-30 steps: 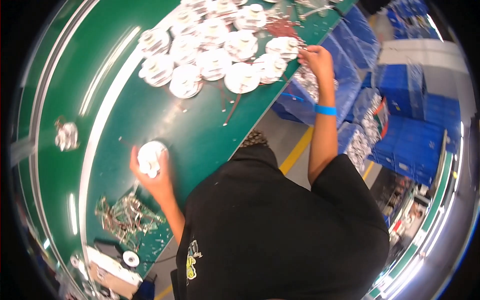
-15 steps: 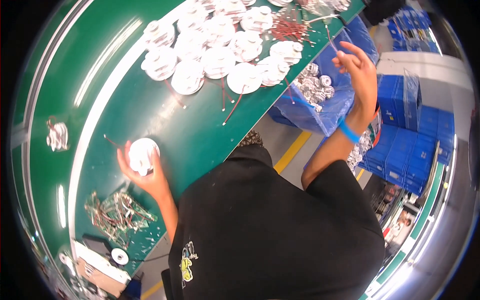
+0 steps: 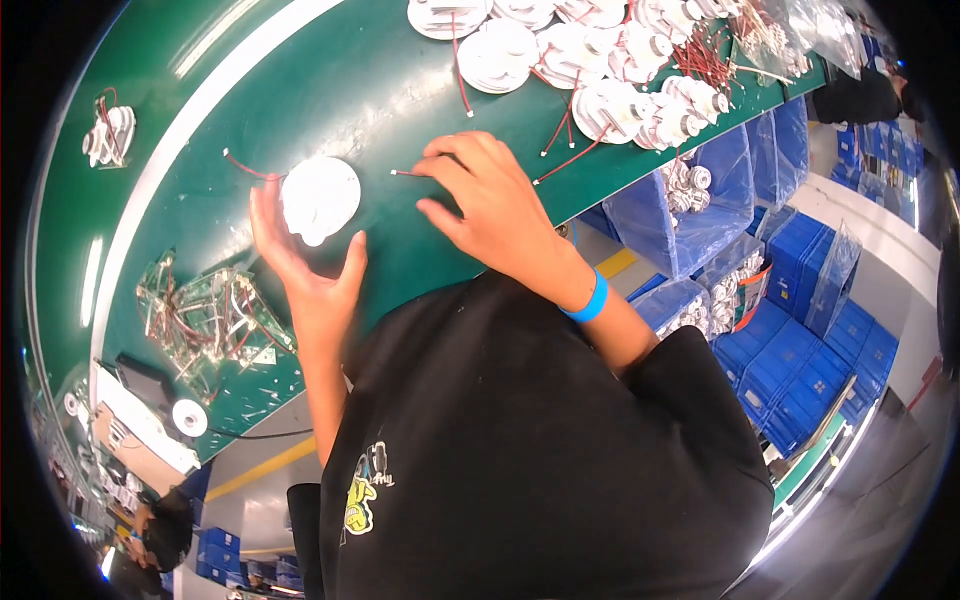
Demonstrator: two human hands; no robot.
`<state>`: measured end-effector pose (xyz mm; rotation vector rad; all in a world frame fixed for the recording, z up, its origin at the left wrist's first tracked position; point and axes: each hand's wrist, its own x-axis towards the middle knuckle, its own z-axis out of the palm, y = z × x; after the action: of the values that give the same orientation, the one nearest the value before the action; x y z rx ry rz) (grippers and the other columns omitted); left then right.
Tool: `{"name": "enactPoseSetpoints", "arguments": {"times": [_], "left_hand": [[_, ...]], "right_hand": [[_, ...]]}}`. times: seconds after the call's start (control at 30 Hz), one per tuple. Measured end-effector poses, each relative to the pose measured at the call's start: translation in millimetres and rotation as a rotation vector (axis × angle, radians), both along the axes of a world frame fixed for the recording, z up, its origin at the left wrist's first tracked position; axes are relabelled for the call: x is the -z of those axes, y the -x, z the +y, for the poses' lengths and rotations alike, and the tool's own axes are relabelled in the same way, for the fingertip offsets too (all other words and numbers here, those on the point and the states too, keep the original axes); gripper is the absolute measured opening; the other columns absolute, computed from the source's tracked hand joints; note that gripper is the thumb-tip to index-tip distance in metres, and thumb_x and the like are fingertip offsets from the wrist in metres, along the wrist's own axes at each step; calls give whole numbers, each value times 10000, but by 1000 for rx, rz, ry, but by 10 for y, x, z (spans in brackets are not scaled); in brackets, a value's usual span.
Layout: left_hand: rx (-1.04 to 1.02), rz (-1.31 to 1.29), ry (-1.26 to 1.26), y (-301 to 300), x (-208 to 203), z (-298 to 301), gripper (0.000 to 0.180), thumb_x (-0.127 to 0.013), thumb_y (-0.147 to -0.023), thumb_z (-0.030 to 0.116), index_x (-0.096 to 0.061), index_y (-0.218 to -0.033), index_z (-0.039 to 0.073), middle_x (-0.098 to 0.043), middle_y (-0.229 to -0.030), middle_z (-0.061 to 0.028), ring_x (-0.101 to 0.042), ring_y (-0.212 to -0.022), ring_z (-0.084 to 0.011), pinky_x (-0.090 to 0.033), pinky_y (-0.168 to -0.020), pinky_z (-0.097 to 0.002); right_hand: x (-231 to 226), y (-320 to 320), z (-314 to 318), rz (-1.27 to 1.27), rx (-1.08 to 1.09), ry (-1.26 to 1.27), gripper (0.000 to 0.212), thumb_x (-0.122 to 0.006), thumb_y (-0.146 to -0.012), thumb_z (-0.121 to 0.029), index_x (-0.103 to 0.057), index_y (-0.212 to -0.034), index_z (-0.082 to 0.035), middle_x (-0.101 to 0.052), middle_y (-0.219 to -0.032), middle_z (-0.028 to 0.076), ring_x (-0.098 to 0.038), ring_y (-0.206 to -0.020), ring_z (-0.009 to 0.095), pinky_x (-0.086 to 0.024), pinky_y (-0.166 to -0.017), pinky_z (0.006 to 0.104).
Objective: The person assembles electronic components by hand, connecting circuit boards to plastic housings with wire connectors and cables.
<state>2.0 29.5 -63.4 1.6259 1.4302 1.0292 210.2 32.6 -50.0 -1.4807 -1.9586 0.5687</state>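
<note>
A white round part (image 3: 320, 195) lies on the green tabletop, a thin red wire (image 3: 245, 166) with a white plug running out to its left. My left hand (image 3: 310, 275) curves around the part's near left side, fingers stretched along it. Its thumb stands apart from the part. To the right, my right hand (image 3: 500, 200) hovers over the table with its fingertips pinched on a short red wire (image 3: 404, 173) tipped with a white connector. The wire's other end is hidden by the fingers.
Several white round parts with red wires (image 3: 498, 55) crowd the far table, beside a heap of red wires (image 3: 705, 60). Circuit boards (image 3: 215, 315) lie piled at left. One wired part (image 3: 108, 135) sits beyond the white strip. Blue lined bins (image 3: 715, 215) stand right of the table edge.
My right hand has come from the wire heap at the far right down toward the left hand, bringing a wire. My left thumb has moved off the white part. The view has shifted.
</note>
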Motion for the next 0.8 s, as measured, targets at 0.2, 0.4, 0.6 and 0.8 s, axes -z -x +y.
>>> {"name": "enactPoseSetpoints", "arguments": {"times": [0.2, 0.4, 0.6, 0.8], "left_hand": [[-1, 35, 21, 10, -49, 72, 1037, -773, -709, 14, -93, -1490, 56, -350, -1441, -210, -373, -1324, -308, -310, -1098, -425], [-34, -7, 92, -12, 47, 72, 983, -794, -701, 54, -188, -1474, 36, -406, -1374, -180, -426, -1264, -293, -341, -1063, -415], [-13, 25, 73, -68, 72, -4, 1008, -819, -676, 39, -194, -1467, 21, -444, -1332, -187, -449, -1235, -285, -358, -1039, -405], [-1, 61, 104, -90, 39, -27, 1027, -822, -675, 21, -173, -1470, 18, -438, -1344, -195, -452, -1227, -278, -363, -1034, -400]], "right_hand": [[188, 178, 81, 26, 48, 88, 219, -755, -724, -81, -653, -916, -55, -589, -1004, 66, -537, -970, 261, -450, -798, 369], [173, 225, 103, 291, -11, 174, 94, -677, -845, -97, -665, -901, -23, -639, -844, 66, -600, -757, 196, -464, -665, 297], [114, 351, 28, 832, 75, 547, 137, -638, -897, -83, -672, -990, 11, -650, -773, 10, -548, -668, 32, -430, -572, 213], [111, 302, 35, 841, 93, 676, 161, -661, -787, -96, -691, -916, -4, -682, -746, 135, -635, -635, 156, -493, -592, 284]]}}
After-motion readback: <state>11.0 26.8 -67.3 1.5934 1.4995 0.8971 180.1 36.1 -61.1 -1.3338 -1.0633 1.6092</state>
